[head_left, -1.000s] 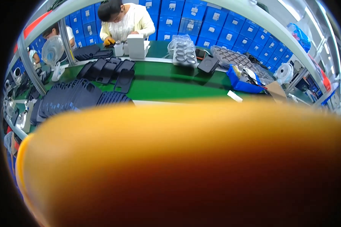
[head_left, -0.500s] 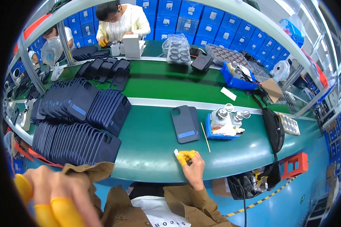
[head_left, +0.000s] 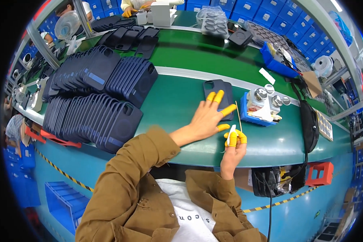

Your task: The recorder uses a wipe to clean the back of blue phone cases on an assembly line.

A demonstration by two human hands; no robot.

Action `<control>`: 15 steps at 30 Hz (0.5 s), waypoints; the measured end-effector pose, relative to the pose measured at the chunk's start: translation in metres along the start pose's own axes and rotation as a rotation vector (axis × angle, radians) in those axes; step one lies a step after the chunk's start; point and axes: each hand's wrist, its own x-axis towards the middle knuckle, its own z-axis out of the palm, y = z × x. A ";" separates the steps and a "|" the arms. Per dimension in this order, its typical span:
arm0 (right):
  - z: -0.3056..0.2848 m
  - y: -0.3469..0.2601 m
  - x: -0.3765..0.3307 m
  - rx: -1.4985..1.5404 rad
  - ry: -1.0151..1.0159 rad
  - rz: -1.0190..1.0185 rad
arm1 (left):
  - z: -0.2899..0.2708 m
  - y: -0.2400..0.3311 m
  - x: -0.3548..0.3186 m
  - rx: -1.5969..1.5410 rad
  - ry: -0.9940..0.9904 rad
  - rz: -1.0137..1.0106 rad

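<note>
My left hand (head_left: pixel 207 119), with yellow finger cots on its fingers, reaches over two dark phone cases (head_left: pixel 226 89) lying overlapped on the green table. Its fingers are spread; the fingertips lie over the upper case, though I cannot tell how firmly they touch. Just nearer to me, my right hand (head_left: pixel 233 155) pinches a small crumpled white wipe (head_left: pixel 231 132) between cot-covered fingers. A thin wooden stick (head_left: pixel 238 113) lies right of the cases. Beside it stands a blue tray (head_left: pixel 259 119) with metal-capped bottles (head_left: pixel 260 95) and white tissue.
Tight rows of dark phone cases (head_left: pixel 88 117) fill the table's left side. More cases (head_left: pixel 127 38) lie on the green strip beyond. A black bag (head_left: pixel 308 125) lies at the right edge. Across the bench, a person wearing yellow finger cots (head_left: pixel 128 11) works beside a white box (head_left: pixel 161 15).
My left hand has moved from the lower left onto the phone cases, its fingers spread. My right hand still pinches the white wipe. The view has shifted, lowering the far bench's place out of sight upward.
</note>
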 end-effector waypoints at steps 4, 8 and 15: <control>0.001 0.000 -0.006 -0.081 0.008 -0.004 | 0.013 0.000 -0.005 0.096 -0.044 -0.002; -0.002 0.004 -0.011 -0.093 0.011 0.012 | 0.010 0.005 -0.011 0.033 -0.012 -0.015; -0.002 -0.003 -0.012 -0.093 0.002 0.073 | -0.016 -0.003 -0.012 -0.185 0.239 -0.228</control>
